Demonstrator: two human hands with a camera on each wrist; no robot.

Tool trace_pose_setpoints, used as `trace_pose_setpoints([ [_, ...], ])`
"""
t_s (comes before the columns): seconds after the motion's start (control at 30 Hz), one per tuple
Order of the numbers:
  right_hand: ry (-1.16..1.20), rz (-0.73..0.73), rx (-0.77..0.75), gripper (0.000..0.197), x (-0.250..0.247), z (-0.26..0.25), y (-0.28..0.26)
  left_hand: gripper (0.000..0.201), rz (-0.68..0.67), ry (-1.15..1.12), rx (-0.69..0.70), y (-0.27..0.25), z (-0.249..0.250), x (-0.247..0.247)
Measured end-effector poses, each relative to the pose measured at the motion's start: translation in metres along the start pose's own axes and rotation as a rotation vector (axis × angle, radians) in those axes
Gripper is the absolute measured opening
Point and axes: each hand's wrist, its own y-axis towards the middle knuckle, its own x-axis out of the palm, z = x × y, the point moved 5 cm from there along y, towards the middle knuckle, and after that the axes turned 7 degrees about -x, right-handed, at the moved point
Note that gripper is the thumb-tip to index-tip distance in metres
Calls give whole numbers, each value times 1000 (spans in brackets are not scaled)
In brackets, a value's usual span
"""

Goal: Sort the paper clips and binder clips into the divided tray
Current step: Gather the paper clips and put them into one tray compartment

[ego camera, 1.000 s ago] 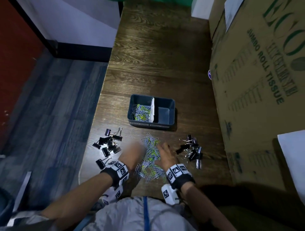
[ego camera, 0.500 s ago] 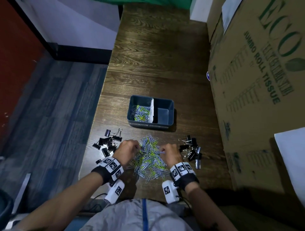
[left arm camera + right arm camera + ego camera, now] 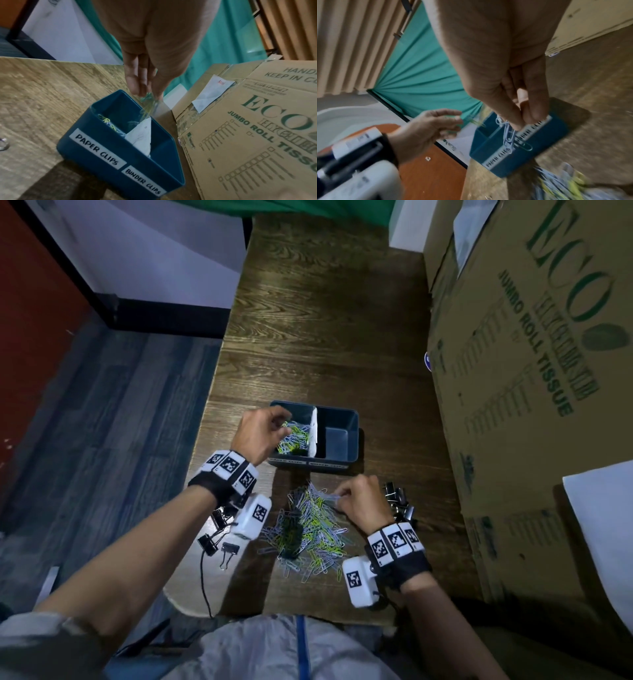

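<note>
Both your hands carry paper clips, the left over the tray, the right above the pile.

Your left hand (image 3: 262, 433) reaches forward over the divided tray (image 3: 352, 436), fingers pointing down and pinching a small bunch of green clips (image 3: 148, 101) above the compartment labelled PAPER CLIPS, which already holds clips. Your right hand (image 3: 361, 501) hovers with curled fingers just above the loose pile of paper clips (image 3: 308, 529) near the worktop's (image 3: 325, 337) front edge, pinching a few pale clips (image 3: 509, 134) that dangle from the fingertips. Binder clips (image 3: 219, 539) lie by the worktop's left edge, and more binder clips (image 3: 399, 501) lie beyond your right hand. The tray's right compartment looks bare.
</note>
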Motion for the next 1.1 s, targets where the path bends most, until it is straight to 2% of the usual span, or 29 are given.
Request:
trace_pose_setpoints([
  [0.17,-3,171,-138,8,-45,-45,23,14,122,98,-34,-24,-21,12],
  [0.23,-13,213,-169,10,-58,-62,40,12,110,137,-67,-39,-33,22],
  [0.33,-5,260,-208,12,-64,-84,64,12,-35,225,-123,-57,-57,44],
  [0.43,4,300,-242,23,-59,-87,72,14,-215,271,-127,-73,-81,66],
  [0.5,16,299,-269,18,-52,-80,66,16,-284,348,-131,-83,-91,76],
  [0.57,46,218,-238,14,-32,-59,57,30,-356,420,-136,-94,-100,85],
  [0.73,-10,-103,-1,15,35,15,23,67,-533,544,-183,-118,-121,102],
  [0.83,-123,-303,137,45,58,48,-1,77,-559,583,-208,-122,-129,107],
  [0.93,-114,-318,215,77,73,66,-18,76,-562,533,-199,-123,-128,113],
  [1.0,-131,-290,195,79,85,67,-19,67,-541,495,-164,-123,-122,119],
  [1.1,-105,-238,153,71,99,61,-12,53,-505,411,-148,-119,-115,127],
])
